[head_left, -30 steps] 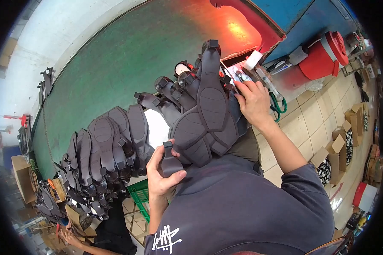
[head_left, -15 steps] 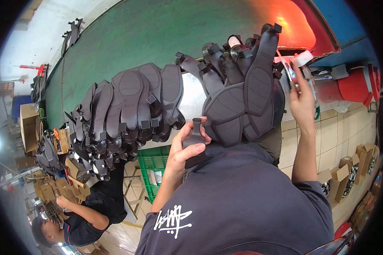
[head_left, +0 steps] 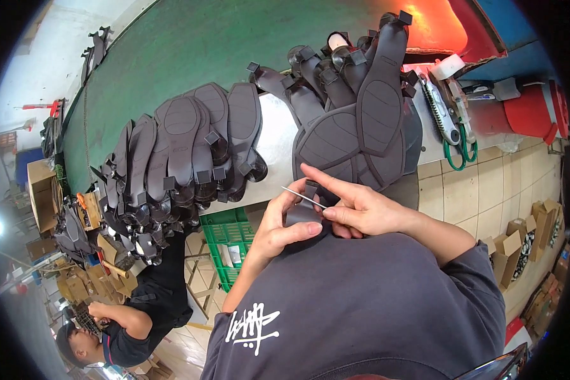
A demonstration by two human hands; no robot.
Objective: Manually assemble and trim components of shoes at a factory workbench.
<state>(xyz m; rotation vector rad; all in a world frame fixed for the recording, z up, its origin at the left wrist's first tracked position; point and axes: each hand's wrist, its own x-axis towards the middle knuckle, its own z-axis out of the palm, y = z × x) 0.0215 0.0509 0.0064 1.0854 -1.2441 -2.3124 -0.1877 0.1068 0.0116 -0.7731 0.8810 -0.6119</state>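
Note:
In front of my chest, my left hand (head_left: 273,231) is closed around a dark, smooth piece (head_left: 299,214) with a small black tab at its upper end; most of it is hidden by the fingers. My right hand (head_left: 370,208) pinches a thin pale metal tool (head_left: 303,196), which lies across the tab end of that piece. Just beyond my hands, black padded panels with stitched outlines (head_left: 329,142) are piled at the bench edge. Rounded ends with square tabs stick up behind them.
More black padded pieces (head_left: 177,126) overlap along the bench at left. A snap-off cutter (head_left: 440,114), green-handled scissors (head_left: 462,147) and a white tape roll (head_left: 448,66) lie at right. A green crate (head_left: 225,237) stands below. Another person (head_left: 133,316) works at lower left.
My right hand has come from the tools at far right to my left hand, with the thin metal tool in its fingers. The left hand keeps its hold on the dark piece.

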